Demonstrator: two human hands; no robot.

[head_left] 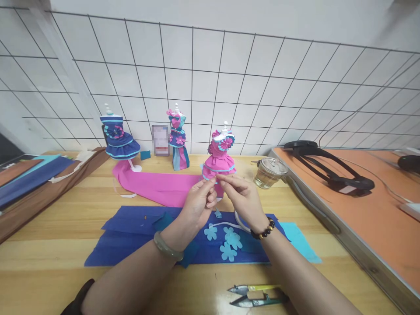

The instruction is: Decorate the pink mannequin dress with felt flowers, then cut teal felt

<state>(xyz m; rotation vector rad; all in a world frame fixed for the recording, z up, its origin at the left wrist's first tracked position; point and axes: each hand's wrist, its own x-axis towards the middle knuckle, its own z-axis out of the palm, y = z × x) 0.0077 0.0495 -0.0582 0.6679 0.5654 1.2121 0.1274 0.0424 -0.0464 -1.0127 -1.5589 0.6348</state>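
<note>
Both hands meet in front of a small dress form in a pink dress (219, 162) with light-blue trim and fabric flowers. My left hand (198, 204) has its fingers curled, thumb and forefinger pinched near the skirt's hem. Beside it, my right hand (241, 197) pinches at the same spot, fingertips almost touching the left ones. Whatever lies between the fingertips is too small to make out. Below the hands, several light-blue fabric flowers (229, 252) rest on dark-blue cloth (118, 245). A white strip (226, 224) curves under my right hand.
Thread snips (257, 295) lie at the front. Pink cloth (157, 186) stretches left, near a blue dress form (120, 144) and a multicoloured one (179, 148). A lidded glass (271, 173) stands right, beside an orange surface (387, 214) holding a black headset (331, 168).
</note>
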